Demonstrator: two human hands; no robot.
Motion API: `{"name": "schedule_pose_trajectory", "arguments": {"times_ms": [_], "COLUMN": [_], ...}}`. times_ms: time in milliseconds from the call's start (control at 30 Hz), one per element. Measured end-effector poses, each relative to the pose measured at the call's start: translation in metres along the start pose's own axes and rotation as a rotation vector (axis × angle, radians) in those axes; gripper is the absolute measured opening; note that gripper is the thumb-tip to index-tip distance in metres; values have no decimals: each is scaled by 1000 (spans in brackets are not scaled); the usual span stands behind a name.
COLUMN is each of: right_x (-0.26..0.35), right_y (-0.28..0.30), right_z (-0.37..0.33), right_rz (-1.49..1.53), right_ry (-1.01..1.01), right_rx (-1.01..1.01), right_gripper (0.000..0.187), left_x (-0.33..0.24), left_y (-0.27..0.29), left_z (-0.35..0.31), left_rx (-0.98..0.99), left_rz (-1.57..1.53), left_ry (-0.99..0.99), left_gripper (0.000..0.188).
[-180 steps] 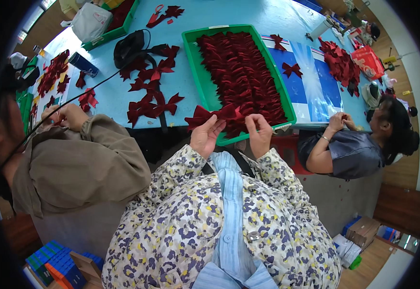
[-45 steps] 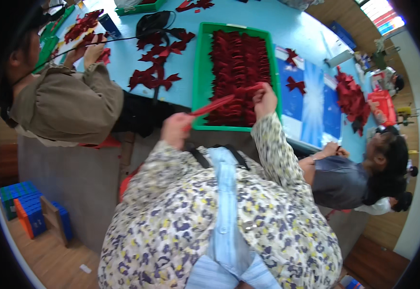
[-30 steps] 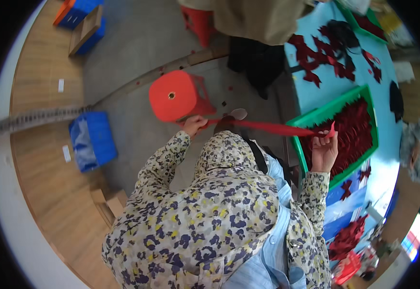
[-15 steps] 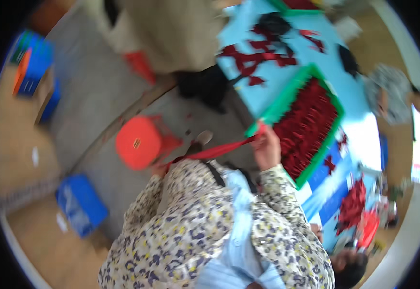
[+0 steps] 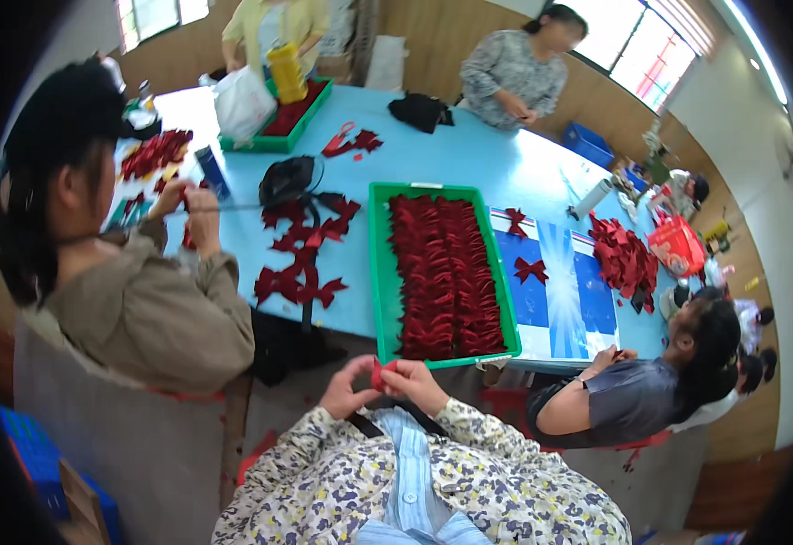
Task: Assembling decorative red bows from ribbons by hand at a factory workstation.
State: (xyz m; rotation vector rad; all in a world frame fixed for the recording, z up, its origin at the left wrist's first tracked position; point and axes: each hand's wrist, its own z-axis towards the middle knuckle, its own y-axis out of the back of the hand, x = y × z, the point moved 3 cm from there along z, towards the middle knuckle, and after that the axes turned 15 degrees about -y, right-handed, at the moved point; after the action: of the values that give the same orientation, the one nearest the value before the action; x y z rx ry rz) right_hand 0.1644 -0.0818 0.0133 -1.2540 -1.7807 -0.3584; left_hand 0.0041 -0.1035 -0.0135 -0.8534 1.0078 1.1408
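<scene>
In front of my body my left hand [image 5: 347, 389] and my right hand [image 5: 417, 385] meet, fingertips closed on a small folded piece of red ribbon [image 5: 380, 373]. The fingers hide most of its shape. Just beyond them, a green tray [image 5: 380, 272] on the table is packed with rows of dark red bows [image 5: 446, 272]. To its left lie several dark red bows [image 5: 301, 289]. On the right, two single bows [image 5: 531, 270] rest on a blue and white printed sheet [image 5: 560, 304].
A light blue table [image 5: 351, 173] spreads ahead. At the left sits a person in a brown top [image 5: 160, 318], at the right one in grey [image 5: 624, 395]; others are farther off. Another green tray [image 5: 274, 143], a red heap [image 5: 622, 254] and a black bundle [image 5: 289, 180] lie on the table.
My hands, spread apart with a red ribbon stretched between them, have come together on it, now bunched small. My view has swung from the floor and stool up to the table.
</scene>
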Motion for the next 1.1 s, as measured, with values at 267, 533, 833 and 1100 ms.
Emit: {"name": "schedule_pose_trajectory", "arguments": {"times_ms": [267, 533, 833, 1100], "right_x": [-56, -195, -533, -588], "right_y": [3, 49, 64, -62], "right_z": [-19, -62, -113, -82], "right_rz": [317, 975, 479, -462], "right_ry": [56, -15, -437, -315], "right_rx": [-420, -693, -1383, -941], "right_gripper": [16, 10, 37, 18], "left_x": [42, 64, 168, 248], "left_y": [-14, -36, -48, -52], "left_z": [-33, -82, -251, -308], "left_rx": [247, 587, 1002, 1269], "left_rz": [-497, 57, 837, 799], "left_ry": [471, 564, 413, 250], "left_gripper": [10, 19, 17, 28]}}
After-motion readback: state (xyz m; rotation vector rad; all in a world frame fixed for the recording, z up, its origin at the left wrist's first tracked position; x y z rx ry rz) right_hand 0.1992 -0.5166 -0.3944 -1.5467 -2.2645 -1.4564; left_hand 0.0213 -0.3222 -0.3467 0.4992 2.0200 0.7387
